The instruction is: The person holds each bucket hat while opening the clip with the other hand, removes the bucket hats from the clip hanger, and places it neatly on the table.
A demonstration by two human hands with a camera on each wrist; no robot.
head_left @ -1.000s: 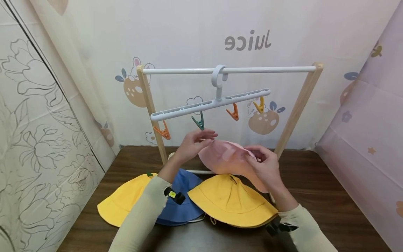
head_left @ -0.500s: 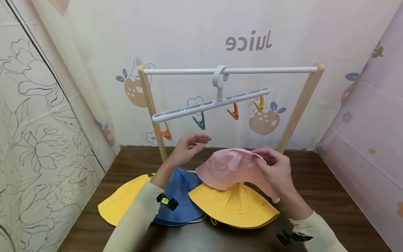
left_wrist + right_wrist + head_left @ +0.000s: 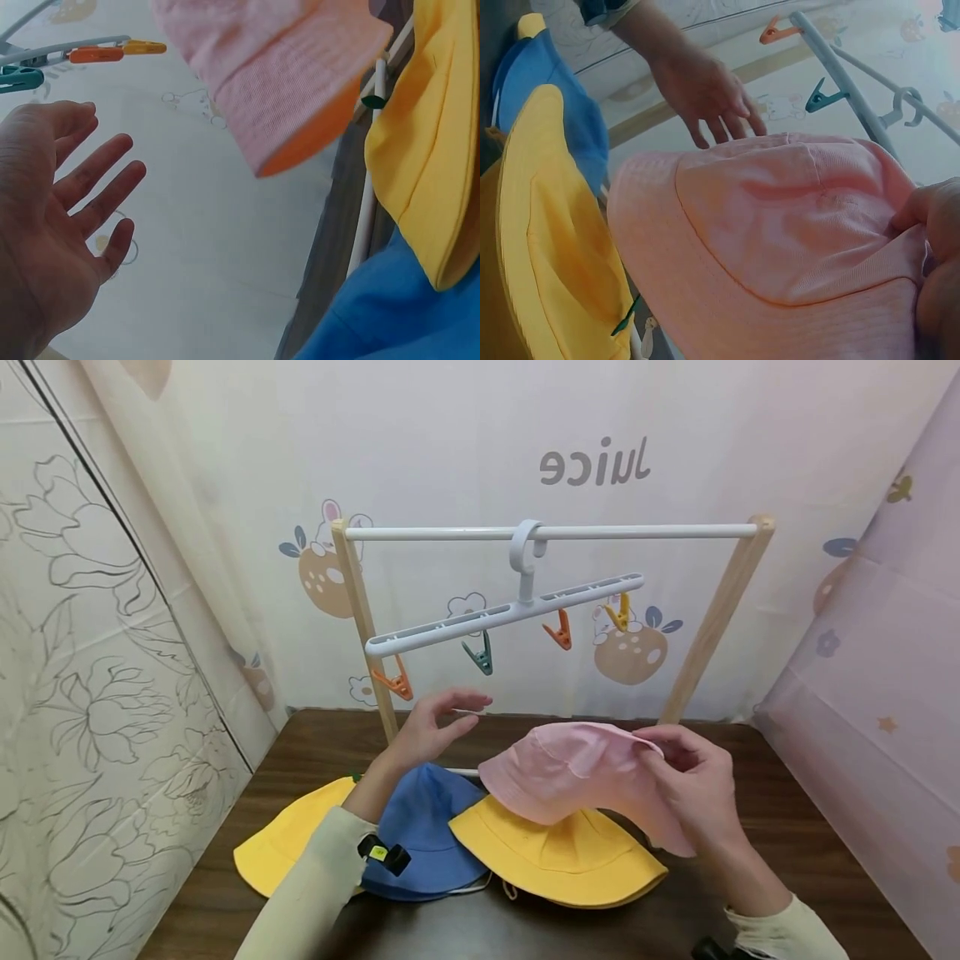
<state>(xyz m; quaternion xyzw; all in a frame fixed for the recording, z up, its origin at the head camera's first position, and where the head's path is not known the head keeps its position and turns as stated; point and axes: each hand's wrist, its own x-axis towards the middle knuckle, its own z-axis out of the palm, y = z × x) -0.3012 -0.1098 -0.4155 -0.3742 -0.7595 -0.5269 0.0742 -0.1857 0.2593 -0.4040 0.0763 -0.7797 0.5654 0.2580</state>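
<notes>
A pink bucket hat [image 3: 570,768] hangs from my right hand [image 3: 701,785], which pinches its fabric between thumb and fingers at the upper right. In the right wrist view the hat [image 3: 765,217] fills the middle, its brim toward the lower left. My left hand [image 3: 435,727] is apart from the hat, below the green clip [image 3: 480,653]. Its fingers are spread and hold nothing, as the left wrist view shows the hand [image 3: 67,217] palm open. Above both hands a white hanger [image 3: 510,610] hangs tilted on the rod, carrying orange, green and yellow clips.
A yellow bucket hat [image 3: 555,860] lies beneath the pink one. Left of it sit a blue hat [image 3: 427,835] and another yellow hat [image 3: 292,839] on the dark wooden table [image 3: 795,860]. A wooden-post rack [image 3: 712,627] with a white rod [image 3: 645,532] stands behind.
My left hand has let go of the pink hat and drawn back left and down. The right hand has carried the hat right and lower, toward me.
</notes>
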